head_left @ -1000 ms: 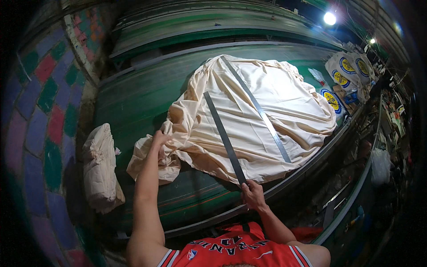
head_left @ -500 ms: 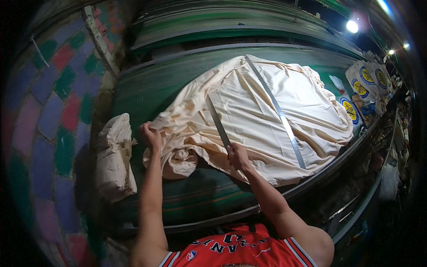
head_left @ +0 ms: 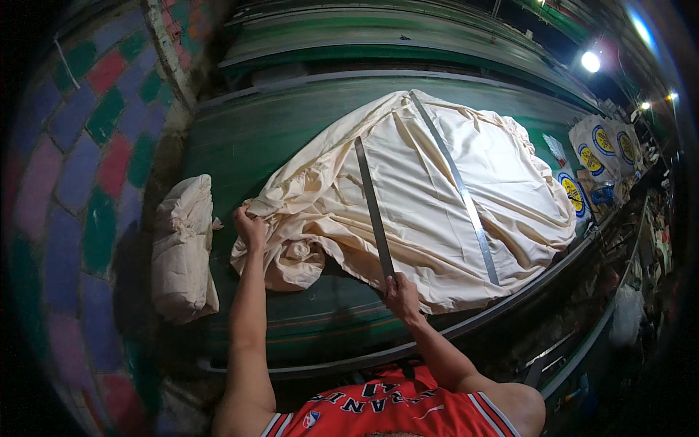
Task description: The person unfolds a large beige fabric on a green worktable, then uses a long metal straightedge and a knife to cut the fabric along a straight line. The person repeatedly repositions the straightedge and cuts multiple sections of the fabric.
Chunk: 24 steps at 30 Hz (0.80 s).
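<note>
A large cream cloth (head_left: 466, 175), wrinkled and bunched at its left, lies spread on a green work surface (head_left: 240, 131). My left hand (head_left: 249, 224) is closed on the cloth's bunched left edge. My right hand (head_left: 402, 297) grips the lower end of a long dark flat metal strip (head_left: 373, 211) lying over the cloth. A second, parallel strip (head_left: 466, 197) crosses the cloth to the right of it. A cream fabric bundle (head_left: 182, 247) rests on the surface left of my left hand.
Long green tables (head_left: 378, 33) stand behind. A wall (head_left: 109, 160) of painted coloured blocks borders the left. At the right lie printed bags (head_left: 601, 149) with yellow and blue circles, small items, a rail and a cluttered area with a plastic bag (head_left: 626, 313). Bulbs glow overhead.
My left hand has pulled the cloth leftward, stretching its upper left part. My right hand first moved up the strip, then back down. The view has shifted, so the table appears further right.
</note>
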Each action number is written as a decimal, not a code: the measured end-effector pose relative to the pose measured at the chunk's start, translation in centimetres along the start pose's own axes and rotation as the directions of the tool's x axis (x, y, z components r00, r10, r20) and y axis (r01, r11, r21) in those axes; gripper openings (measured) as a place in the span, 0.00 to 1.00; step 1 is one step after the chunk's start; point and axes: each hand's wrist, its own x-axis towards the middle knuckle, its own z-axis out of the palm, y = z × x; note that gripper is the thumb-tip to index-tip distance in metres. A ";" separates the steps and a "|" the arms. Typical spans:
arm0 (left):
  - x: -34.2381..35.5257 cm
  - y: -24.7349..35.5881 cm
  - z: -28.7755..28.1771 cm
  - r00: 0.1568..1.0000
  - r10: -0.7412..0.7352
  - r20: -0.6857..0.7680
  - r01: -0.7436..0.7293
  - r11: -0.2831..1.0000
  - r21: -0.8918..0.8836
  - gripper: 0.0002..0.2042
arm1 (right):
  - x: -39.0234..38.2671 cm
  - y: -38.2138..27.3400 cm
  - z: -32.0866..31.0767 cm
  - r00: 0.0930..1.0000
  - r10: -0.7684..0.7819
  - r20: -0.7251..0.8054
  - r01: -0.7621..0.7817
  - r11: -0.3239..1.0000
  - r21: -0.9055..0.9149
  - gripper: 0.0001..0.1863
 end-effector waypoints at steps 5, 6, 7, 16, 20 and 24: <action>-0.6 1.9 0.2 0.999 -0.011 -0.036 0.012 0.999 0.044 0.15 | 2.4 0.3 0.2 0.980 -0.186 -0.074 0.184 0.982 -0.040 0.15; -0.7 2.3 0.0 0.998 -0.042 -0.041 0.045 0.997 0.068 0.15 | 2.8 0.2 0.6 0.979 -0.190 -0.078 0.185 0.980 -0.066 0.16; -0.8 2.6 -0.1 0.999 -0.023 -0.041 0.024 0.999 0.033 0.14 | 3.1 0.2 0.9 0.975 -0.209 -0.080 0.207 0.978 -0.038 0.16; -1.2 3.5 -1.3 0.997 0.041 -0.069 -0.051 0.987 -0.153 0.18 | 12.9 -3.5 5.3 0.955 -0.297 0.002 0.296 0.954 0.040 0.16; -1.6 4.3 -1.4 0.968 0.168 -0.185 -0.212 0.944 -0.254 0.25 | 20.0 -10.0 6.6 0.842 -0.534 -0.075 0.533 0.845 -0.028 0.11; -5.0 4.3 -1.4 0.926 0.377 -0.008 -0.376 0.922 -0.087 0.16 | 26.4 -15.7 6.8 0.874 -0.484 0.052 0.486 0.865 -0.123 0.11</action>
